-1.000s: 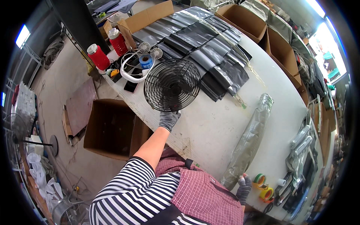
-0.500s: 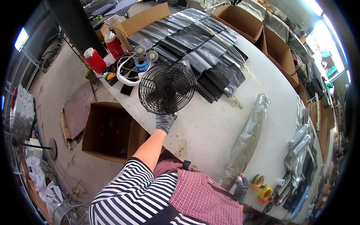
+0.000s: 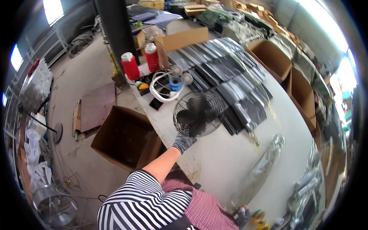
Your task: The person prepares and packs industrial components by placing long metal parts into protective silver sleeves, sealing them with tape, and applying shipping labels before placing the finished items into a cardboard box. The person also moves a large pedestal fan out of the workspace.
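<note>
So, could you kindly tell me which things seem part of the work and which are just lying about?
Apparently in use:
black fan, at the left hand
long plastic bundle, near the right hand

Seemingly just lying about:
phone
two red bottles
blue roll
white neckband device

White desk (image 3: pixel 214 159), kinda scuffed. Dark shiny sheets (image 3: pixel 239 92) in overlapping rows up the far end; phone (image 3: pixel 156 104), blue roll (image 3: pixel 175 84), white neck fan (image 3: pixel 162 99) and two red bottles (image 3: pixel 130 68) left; long plastic-wrapped bundle (image 3: pixel 258 172) toward the right.

Two hands (image 3: pixel 185 142), one held fan (image 3: pixel 197 110) — two red bottles (image 3: pixel 130 68)
</note>
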